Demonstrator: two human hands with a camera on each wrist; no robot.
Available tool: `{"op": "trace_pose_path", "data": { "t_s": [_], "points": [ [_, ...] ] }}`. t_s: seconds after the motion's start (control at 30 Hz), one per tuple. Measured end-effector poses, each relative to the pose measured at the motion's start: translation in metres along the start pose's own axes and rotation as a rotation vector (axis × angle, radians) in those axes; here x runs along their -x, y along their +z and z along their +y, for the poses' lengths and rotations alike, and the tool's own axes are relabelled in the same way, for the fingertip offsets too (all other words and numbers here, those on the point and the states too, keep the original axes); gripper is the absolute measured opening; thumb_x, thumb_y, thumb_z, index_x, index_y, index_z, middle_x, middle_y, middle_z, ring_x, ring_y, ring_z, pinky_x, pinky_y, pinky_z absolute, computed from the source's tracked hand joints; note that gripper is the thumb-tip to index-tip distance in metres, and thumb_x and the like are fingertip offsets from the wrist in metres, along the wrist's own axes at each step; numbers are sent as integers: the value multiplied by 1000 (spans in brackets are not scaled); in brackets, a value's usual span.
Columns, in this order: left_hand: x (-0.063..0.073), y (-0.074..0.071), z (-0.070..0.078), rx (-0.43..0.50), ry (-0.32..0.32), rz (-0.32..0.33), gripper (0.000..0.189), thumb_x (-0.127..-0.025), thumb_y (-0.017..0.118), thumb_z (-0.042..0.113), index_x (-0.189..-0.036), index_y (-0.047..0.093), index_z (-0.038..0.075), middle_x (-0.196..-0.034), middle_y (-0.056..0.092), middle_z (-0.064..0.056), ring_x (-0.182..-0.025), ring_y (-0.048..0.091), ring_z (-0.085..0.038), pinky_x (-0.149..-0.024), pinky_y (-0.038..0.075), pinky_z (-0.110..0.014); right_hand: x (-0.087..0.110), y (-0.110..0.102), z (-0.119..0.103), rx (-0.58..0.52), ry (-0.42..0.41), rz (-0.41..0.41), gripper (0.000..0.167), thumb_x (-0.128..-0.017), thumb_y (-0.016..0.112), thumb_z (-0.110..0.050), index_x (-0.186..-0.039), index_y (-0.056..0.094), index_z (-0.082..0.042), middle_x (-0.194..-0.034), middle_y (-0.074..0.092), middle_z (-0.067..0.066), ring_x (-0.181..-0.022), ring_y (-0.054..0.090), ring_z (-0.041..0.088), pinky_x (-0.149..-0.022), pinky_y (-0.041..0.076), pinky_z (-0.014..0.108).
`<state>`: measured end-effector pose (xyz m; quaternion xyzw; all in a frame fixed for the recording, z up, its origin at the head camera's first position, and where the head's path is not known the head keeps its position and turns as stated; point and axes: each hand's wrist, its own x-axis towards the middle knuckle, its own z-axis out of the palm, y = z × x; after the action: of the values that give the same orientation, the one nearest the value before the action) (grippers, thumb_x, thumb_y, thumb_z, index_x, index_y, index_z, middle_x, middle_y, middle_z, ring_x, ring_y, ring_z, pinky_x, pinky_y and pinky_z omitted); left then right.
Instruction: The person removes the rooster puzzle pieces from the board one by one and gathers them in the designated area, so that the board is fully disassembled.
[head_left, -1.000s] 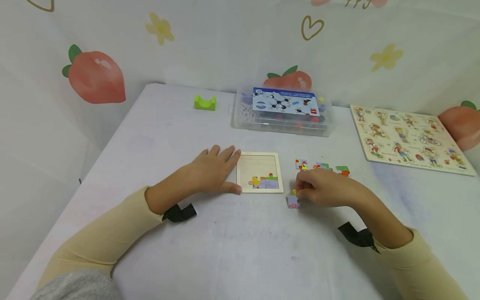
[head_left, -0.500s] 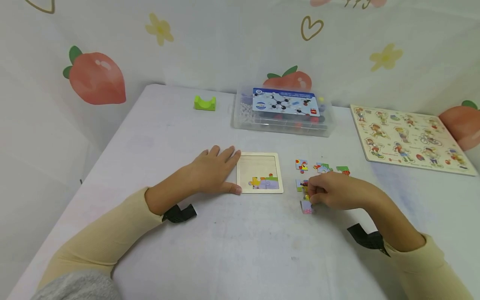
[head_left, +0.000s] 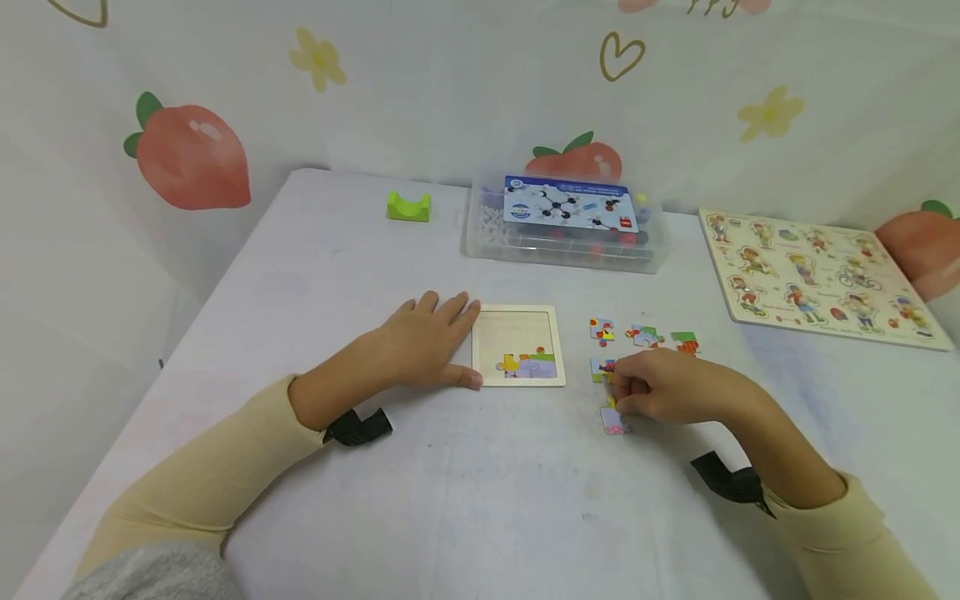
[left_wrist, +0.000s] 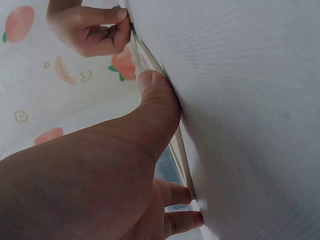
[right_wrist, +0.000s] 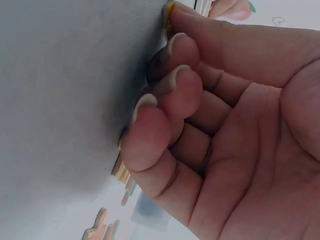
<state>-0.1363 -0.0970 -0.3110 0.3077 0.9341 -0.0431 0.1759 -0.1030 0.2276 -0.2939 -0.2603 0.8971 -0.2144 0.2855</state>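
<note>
My left hand lies with its fingers spread against the left side of a small square wooden puzzle tray. Its thumb presses near the tray's edge in the left wrist view. A few joined pieces fill the tray's lower right part. To the right of the tray, my right hand pinches a lilac puzzle piece with a yellow knob, low over the table. Its other fingers are curled in. Just beyond that piece lies a blue and green puzzle piece, partly covered by the right fingers.
Three loose puzzle pieces lie in a row beyond my right hand. A clear box with a molecule card stands at the back. Left of it sits a green curved block. A large picture board lies at the back right.
My right hand has moved right and a little toward me with the lilac puzzle piece, uncovering the blue and green piece and the back row. My left hand stays put on the tray.
</note>
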Motion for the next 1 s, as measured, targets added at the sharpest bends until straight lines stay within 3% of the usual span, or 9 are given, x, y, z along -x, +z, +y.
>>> {"op": "trace_pose_path", "data": {
  "t_s": [0.3,0.5,0.7,1.0],
  "points": [
    [0,0,0,-1,0,6,106,-89,52,74,-161,15,6,-165,17,-17,-142,27,-43,-110,31,-59,-8,-2,-10,17,-51,104,17,-88,73,-5,-83,61,-15,-69,51,-7,-66,49,11,-59,42,28],
    [0,-1,1,9,-2,1,106,-89,52,74,-161,15,6,-165,16,-17,-142,26,-43,-110,31,-60,-31,-4,-31,78,-96,215,9,-88,71,-3,-92,71,-11,-71,55,-6,-68,51,13,-64,45,32],
    [1,0,0,8,3,9,106,-89,51,75,-161,14,6,-165,16,-17,-142,27,-44,-110,31,-60,-59,3,-48,112,-71,179,19,-88,76,-12,-107,72,-11,-73,58,-5,-68,52,13,-65,45,32],
    [1,-1,0,11,4,3,106,-89,50,75,-161,14,6,-165,16,-17,-143,26,-43,-110,31,-59,-72,9,-63,124,-39,157,18,-86,80,-13,-100,69,-10,-72,57,-3,-67,51,14,-65,45,31]
  ]
}}
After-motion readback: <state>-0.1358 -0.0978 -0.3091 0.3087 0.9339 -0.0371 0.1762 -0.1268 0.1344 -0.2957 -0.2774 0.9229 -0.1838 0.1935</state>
